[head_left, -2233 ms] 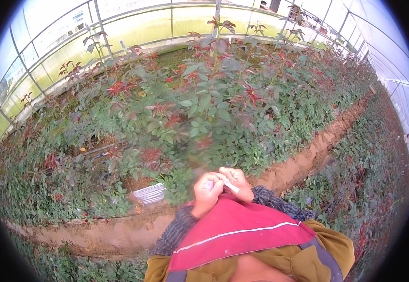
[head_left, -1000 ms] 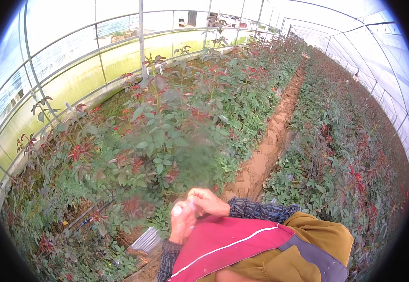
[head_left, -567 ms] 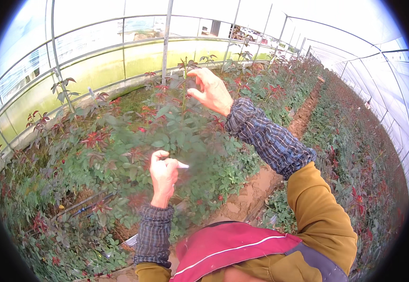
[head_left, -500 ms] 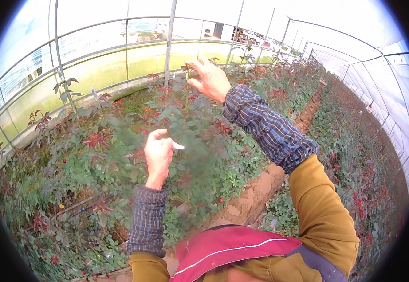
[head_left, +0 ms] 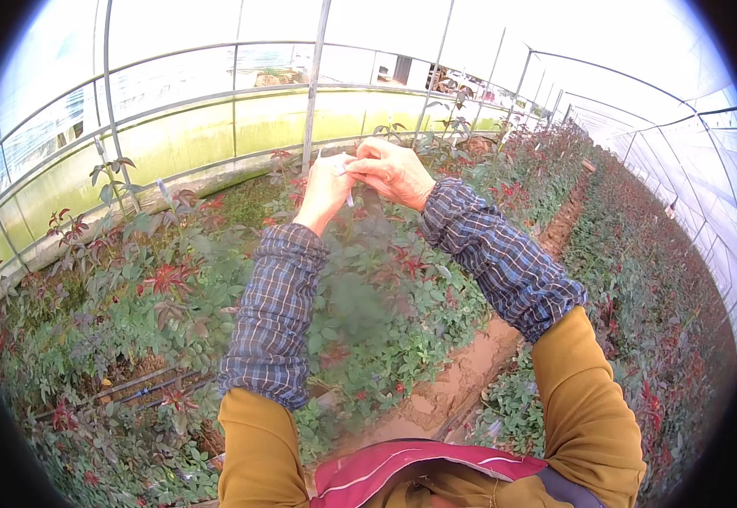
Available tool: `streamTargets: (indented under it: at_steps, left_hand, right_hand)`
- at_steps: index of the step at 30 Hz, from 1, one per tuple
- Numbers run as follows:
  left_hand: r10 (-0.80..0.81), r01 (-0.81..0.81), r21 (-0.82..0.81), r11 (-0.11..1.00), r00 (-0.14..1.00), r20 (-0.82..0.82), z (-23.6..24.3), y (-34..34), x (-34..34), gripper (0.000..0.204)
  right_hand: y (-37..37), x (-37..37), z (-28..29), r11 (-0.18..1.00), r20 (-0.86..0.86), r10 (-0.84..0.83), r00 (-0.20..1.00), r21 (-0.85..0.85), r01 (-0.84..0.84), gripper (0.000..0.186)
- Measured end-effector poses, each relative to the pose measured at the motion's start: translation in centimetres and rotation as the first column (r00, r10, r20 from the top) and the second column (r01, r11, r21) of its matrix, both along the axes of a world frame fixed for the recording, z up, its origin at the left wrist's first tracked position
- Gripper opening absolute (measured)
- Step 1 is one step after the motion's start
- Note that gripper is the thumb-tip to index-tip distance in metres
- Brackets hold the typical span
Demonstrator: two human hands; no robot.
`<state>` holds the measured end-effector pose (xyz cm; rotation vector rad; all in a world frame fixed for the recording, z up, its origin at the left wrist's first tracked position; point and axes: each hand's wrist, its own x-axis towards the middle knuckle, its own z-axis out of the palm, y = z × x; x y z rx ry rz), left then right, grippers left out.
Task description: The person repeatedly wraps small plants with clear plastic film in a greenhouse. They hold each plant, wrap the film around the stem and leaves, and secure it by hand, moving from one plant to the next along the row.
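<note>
While the left hand (head_left: pixel 326 190) pinches a white strip (head_left: pixel 350 200) above the plants (head_left: pixel 419 292), the right hand (head_left: pixel 396 173) meets it, its hold unclear. Whether anything is fastened is hidden.

The brown soil floor (head_left: pixel 446 378) bears leafy plants (head_left: pixel 436 309) – green, with reddish tips – and, at the left, thin tubes (head_left: pixel 141 393) (one partly blue) lying side by side.

Bright daylight washes white through the clear sheeting (head_left: pixel 165 78) across from me, above a yellow-green lower wall (head_left: pixel 182 129) lined with grey metal posts (head_left: pixel 315 85). Rightward, pale plastic (head_left: pixel 716 169) hangs over thin ribs; underfoot, a brown dirt path (head_left: pixel 462 360) runs into the distance.
</note>
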<state>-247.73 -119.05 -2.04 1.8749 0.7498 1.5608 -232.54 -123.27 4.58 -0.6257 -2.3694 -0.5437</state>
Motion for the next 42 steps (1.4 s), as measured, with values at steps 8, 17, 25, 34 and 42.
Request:
streamTargets:
  at_steps: [8,17,25,34,42]
  left_hand:
    - [0.090,-0.096,0.063,0.993,0.992,0.086,-0.4,-0.1,0.8,0.019]
    - [0.167,-0.174,0.108,0.979,0.984,0.069,-0.4,-1.3,1.8,0.018]
    - [0.344,-0.341,0.107,0.934,0.939,-0.017,0.0,-1.9,2.4,0.023]
    - [0.374,-0.363,0.158,0.918,0.927,-0.040,1.7,-2.5,4.1,0.025]
    - [0.452,-0.405,0.317,0.858,0.887,-0.090,2.0,-2.0,4.2,0.021]
  right_hand:
    - [1.1,2.9,-1.5,0.998,-0.154,-0.016,0.988,-0.064,0.006,0.011]
    - [0.3,0.9,-1.6,0.788,-0.639,-0.254,0.726,-0.572,-0.228,0.010]
    - [-1.8,0.6,2.1,0.738,-0.812,-0.193,0.551,-0.490,-0.464,0.017]
    - [-1.3,2.9,3.5,0.954,0.124,-0.260,0.958,0.183,0.236,0.018]
    - [0.0,3.1,3.7,0.930,0.190,-0.254,0.948,0.318,0.185,0.012]
